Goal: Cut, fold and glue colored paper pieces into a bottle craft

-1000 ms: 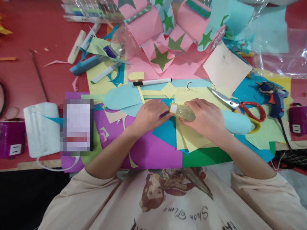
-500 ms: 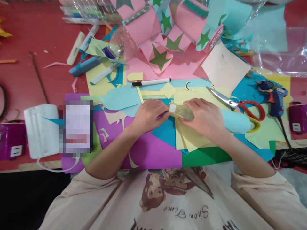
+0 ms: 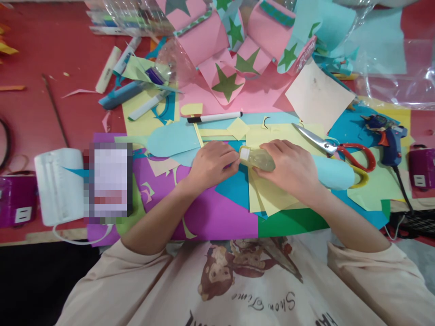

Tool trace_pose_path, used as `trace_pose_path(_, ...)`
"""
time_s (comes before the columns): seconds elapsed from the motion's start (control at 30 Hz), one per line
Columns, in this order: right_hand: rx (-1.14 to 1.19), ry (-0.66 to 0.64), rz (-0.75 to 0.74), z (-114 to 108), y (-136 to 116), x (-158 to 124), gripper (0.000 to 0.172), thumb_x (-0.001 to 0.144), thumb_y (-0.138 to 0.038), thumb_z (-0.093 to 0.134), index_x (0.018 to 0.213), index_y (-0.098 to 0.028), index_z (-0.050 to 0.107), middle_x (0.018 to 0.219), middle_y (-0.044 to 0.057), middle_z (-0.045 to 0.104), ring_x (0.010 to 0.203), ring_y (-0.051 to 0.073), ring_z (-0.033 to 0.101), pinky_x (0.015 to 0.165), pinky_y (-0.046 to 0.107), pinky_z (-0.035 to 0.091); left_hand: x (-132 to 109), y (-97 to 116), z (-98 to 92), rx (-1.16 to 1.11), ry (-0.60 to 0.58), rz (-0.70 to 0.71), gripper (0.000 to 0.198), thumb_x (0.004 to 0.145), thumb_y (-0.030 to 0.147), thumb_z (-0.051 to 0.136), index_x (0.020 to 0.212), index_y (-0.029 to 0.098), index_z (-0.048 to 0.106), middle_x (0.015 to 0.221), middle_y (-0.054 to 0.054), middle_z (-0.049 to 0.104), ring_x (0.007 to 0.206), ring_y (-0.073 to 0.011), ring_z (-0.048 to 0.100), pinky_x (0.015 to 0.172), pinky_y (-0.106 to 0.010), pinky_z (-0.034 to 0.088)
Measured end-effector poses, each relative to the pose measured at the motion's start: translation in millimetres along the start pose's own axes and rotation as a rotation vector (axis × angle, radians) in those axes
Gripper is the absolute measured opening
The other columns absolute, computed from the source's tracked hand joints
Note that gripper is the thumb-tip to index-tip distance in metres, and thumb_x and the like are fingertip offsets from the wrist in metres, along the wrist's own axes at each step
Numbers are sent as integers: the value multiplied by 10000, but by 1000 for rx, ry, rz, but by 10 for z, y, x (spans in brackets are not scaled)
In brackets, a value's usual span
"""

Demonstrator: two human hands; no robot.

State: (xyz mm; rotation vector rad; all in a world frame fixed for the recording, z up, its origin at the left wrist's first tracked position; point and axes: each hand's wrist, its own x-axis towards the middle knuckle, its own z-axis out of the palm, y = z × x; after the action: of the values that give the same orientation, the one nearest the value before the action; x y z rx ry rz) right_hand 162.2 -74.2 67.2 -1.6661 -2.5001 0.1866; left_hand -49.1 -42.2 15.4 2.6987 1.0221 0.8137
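A clear plastic bottle (image 3: 261, 159) lies on its side across the paper, its neck pointing left. Light blue paper (image 3: 335, 172) wraps its body, and yellow paper rings the mouth. My right hand (image 3: 290, 165) is closed around the bottle's shoulder from above. At the mouth, my left hand (image 3: 214, 163) has its fingers curled and pressed together, fingertips against the yellow-edged rim; what they pinch is hidden. A yellow loop (image 3: 360, 177) shows at the bottle's far right end. Yellow sheets (image 3: 272, 199) lie beneath.
Red-handled scissors (image 3: 356, 156) and a blue glue gun (image 3: 392, 145) lie to the right. A marker (image 3: 215, 117) lies beyond my hands. Pink paper shapes with green stars (image 3: 226, 83) stand at the back. A blurred-out phone-like device (image 3: 110, 181) and white box (image 3: 59, 185) are at left.
The left fingers have shifted very slightly at the bottle's mouth. The bottle and my right hand hold almost the same place.
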Motion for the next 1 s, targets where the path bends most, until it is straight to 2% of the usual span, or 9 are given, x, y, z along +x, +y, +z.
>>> trace_pose_path(0.13,-10,-2,-7,1,5,0,291,811,-341,620,1012,-136,666,976,111,708,897,260,643,704,342,455,4,7,7,6,58,32,225,858,142,478,654,205,545,650,-9,629,616,-145,534,589,-306,371)
trace_pose_path(0.3,-7,0,-5,-1,3,2,282,811,-333,620,1016,-144,661,981,112,707,900,256,637,706,336,449,11,13,-7,14,-16,-17,247,867,181,461,641,212,557,643,-17,620,612,-149,531,591,-311,359)
trace_pose_path(0.43,-6,5,-3,2,3,2,282,809,-346,624,1006,-148,663,972,109,707,895,253,636,703,333,449,21,12,-35,43,-9,1,241,875,198,451,662,211,563,639,-14,622,605,-150,535,590,-310,365)
trace_pose_path(0.53,2,4,4,2,11,9,292,811,-361,626,1008,-148,666,970,103,710,905,252,640,709,331,454,33,-3,-56,43,-32,-21,233,888,325,499,699,206,562,638,-19,611,614,-164,532,607,-319,377)
trace_pose_path(0.67,11,-36,23,-19,34,38,312,811,-398,639,1003,-154,670,992,102,716,895,250,650,690,334,454,40,-38,-47,56,-76,-28,339,900,461,529,689,196,558,628,-25,605,614,-172,528,583,-320,336)
trace_pose_path(1.0,58,-82,52,-66,64,87,351,798,-421,675,1040,-168,667,988,97,719,908,246,652,688,330,447,18,-49,-11,87,-105,23,339,947,317,478,659,185,598,643,-25,625,634,-159,547,594,-313,326)
